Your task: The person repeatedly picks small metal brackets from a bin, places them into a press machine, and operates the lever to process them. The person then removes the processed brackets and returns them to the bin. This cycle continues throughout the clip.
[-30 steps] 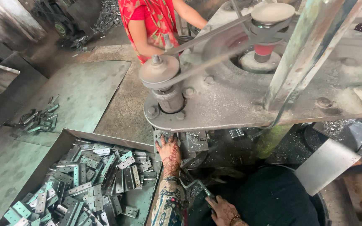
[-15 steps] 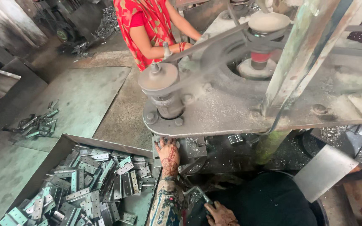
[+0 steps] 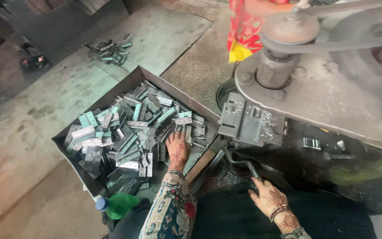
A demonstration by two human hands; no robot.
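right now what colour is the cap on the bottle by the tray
Blue cap on a green bottle, seen in the head view.

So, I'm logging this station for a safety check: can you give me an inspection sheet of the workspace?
Surface: press bed, grey, metal chips on it.
Job's things: tray full of flat metal plates.
Clutter: loose plates on the floor; green bottle by the tray.
Hands: left hand flat on the plates, fingers spread; right hand on a lever.
Cables: nothing seen; a drive belt runs over a pulley.
Surroundings: another person in red behind the machine.
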